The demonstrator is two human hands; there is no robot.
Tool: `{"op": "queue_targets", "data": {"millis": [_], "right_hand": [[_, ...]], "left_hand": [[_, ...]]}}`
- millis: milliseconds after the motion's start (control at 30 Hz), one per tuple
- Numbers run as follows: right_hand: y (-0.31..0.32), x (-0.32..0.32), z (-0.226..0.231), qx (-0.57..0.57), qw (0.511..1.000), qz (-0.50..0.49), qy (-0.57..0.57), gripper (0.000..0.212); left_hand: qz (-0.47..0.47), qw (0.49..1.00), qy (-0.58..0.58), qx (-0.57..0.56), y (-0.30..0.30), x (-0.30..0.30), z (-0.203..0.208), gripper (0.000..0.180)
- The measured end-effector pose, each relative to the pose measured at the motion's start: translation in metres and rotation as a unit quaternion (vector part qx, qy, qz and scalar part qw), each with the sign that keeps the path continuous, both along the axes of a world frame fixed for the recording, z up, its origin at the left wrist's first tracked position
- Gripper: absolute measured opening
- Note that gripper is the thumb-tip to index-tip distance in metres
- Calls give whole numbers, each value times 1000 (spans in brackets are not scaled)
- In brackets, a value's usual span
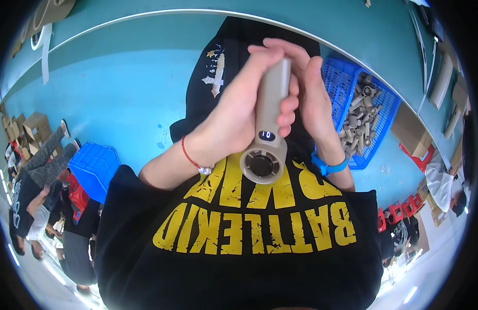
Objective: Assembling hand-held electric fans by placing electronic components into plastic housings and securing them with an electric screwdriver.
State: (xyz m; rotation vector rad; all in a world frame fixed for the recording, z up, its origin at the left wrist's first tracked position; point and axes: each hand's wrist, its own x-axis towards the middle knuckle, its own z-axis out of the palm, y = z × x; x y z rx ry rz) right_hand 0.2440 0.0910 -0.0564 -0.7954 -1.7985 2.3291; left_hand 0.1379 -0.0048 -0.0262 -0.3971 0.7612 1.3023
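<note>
We see a beige hand fan (270,98) held in front of a black shirt (239,279) with yellow lettering, its round head (262,164) toward the chest and its handle pointing away from the body. A small dark screen (267,135) with lit white digits sits on the handle, just beside the head.

Our left hand (234,111), with a red string bracelet (190,155) at the wrist, is wrapped around the handle, its fingertips showing on the far side. Our right hand (316,106), wearing a blue wristband (329,166), is cupped beside the handle's far end, fingers bent over that end and thumb raised; we cannot tell whether it presses on the fan.

To the right, we see a blue basket (336,77) holding many small beige parts (360,116), near a cardboard box (408,132). A teal bench (363,28) runs across the far side. At left stands a blue crate (97,168), with people (40,199) beyond it; red stools (399,213) are at the right.
</note>
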Motion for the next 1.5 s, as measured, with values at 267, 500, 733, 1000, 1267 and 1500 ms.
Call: {"op": "queue_targets", "data": {"millis": [267, 500, 733, 1000, 1267, 1500], "right_hand": [[-17, 46, 30, -228, 970, 84, 28, 119], [-56, 53, 23, -219, 968, -45, 112, 127], [-58, 22, 36, -224, 968, -98, 55, 124], [-69, 22, 34, -235, 953, -153, 112, 114], [-61, 38, 6, -158, 973, -56, 159, 123], [-31, 42, -8, 119, 943, 133, 281, 120]], "left_hand": [[106, 994, -20, 16, 1, -17, 9, 41], [151, 988, 16, 23, -2, -1, 16, 38], [210, 974, -16, 77, -3, -22, 16, 38], [261, 961, 41, 76, -4, -22, 27, 48], [210, 962, 76, 157, -11, -11, 32, 52], [145, 922, 110, 343, -26, -8, 34, 56]]}}
